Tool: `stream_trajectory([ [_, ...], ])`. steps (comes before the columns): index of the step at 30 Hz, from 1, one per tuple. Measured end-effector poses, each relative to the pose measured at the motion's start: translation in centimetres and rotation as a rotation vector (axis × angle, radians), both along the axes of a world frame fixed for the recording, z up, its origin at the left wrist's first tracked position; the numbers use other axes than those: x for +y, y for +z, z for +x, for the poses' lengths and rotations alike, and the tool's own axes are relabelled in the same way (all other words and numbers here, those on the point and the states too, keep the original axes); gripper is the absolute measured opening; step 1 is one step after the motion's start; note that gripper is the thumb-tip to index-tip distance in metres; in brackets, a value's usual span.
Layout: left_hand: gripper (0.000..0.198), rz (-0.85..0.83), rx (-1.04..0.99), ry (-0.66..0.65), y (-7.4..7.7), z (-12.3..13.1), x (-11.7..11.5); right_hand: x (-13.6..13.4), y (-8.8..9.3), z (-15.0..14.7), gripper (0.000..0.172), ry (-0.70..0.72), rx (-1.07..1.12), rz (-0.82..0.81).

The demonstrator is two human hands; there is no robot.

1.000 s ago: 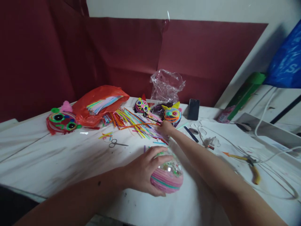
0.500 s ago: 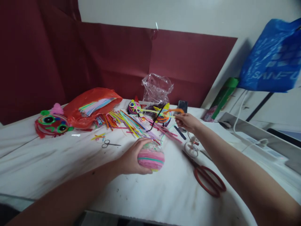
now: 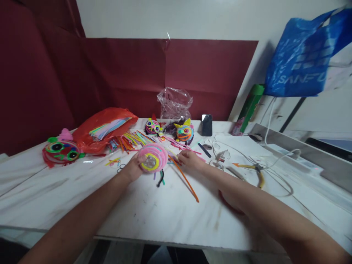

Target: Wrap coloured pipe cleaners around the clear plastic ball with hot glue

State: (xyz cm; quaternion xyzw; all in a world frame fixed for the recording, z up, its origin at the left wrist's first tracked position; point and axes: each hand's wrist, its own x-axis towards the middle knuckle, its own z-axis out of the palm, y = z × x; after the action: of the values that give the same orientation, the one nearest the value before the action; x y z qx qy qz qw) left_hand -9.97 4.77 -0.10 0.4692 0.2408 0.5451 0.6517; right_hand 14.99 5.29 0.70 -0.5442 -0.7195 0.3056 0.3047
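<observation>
My left hand [image 3: 134, 168] grips a round ball [image 3: 158, 152] wound with pink and yellow pipe cleaners, its greyish unwrapped patch facing me. Just right of the ball, the fingers of my right hand [image 3: 185, 159] are pinched on pipe cleaners. A long orange pipe cleaner [image 3: 187, 180] slants down from beside these fingers over the table. Below the ball the end of a black pipe cleaner [image 3: 160, 179] shows, along with short green and purple ends. Behind my hands lie loose coloured pipe cleaners [image 3: 129, 141].
Two small animal figures [image 3: 184, 132] and a phone [image 3: 207, 125] stand at the back. A red bag [image 3: 110, 114] and a bigger red figure [image 3: 62, 151] are left. Yellow-handled pliers [image 3: 258, 169] and white cables lie right. Red-handled scissors [image 3: 229, 205] are mostly hidden under my right forearm.
My right hand has come from the back right toward the ball, bringing the pipe cleaners. My left hand has moved left and turned the ball. The view has shifted, and the pliers now show.
</observation>
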Motion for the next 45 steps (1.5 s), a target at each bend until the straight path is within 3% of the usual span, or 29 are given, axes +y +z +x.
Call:
stream_trajectory([
  [4, 0.049, -0.015, -0.047, 0.136, 0.0, -0.2, 0.9, -0.1, -0.4, -0.6, 0.028, -0.05, -0.132, 0.072],
  [10, 0.046, 0.021, -0.17, 0.3, 0.4, -0.4, 1.4, 0.0, -0.9, -1.8, 0.011, 0.004, -0.45, 0.039],
  [17, 0.04, 0.121, -0.319, 0.41, 1.4, -1.5, 2.6, 5.0, 2.3, -2.0, 0.018, -0.087, -0.491, 0.122],
  [21, 0.04, 0.119, -0.328, 0.437, 1.1, -2.2, 3.2, 7.5, 1.6, -5.4, 0.016, -0.109, -0.455, 0.076],
  [24, 0.036, 0.125, -0.316, 0.412, 1.0, -2.4, 3.2, 8.8, 0.9, -7.1, 0.012, -0.134, -0.411, 0.054],
  [28, 0.034, 0.078, -0.304, 0.342, 1.0, -2.5, 2.9, 10.4, 1.5, -6.0, 0.014, -0.255, -0.289, 0.146],
  [32, 0.037, -0.004, -0.202, 0.168, 0.6, -2.4, 2.2, 11.4, 2.4, -3.8, 0.011, -0.31, -0.118, 0.246],
  [36, 0.043, -0.005, -0.065, -0.021, 0.0, -2.2, 1.2, 11.7, 3.0, -3.7, 0.01, -0.327, 0.052, 0.326],
  [41, 0.056, 0.038, -0.001, -0.102, 0.3, -2.2, 0.4, 8.9, 3.4, -5.8, 0.011, -0.139, 0.228, 0.371],
  [45, 0.05, 0.08, -0.027, -0.083, 0.7, -2.4, 0.5, 5.2, 2.8, -7.2, 0.005, 0.094, 0.299, 0.352],
])
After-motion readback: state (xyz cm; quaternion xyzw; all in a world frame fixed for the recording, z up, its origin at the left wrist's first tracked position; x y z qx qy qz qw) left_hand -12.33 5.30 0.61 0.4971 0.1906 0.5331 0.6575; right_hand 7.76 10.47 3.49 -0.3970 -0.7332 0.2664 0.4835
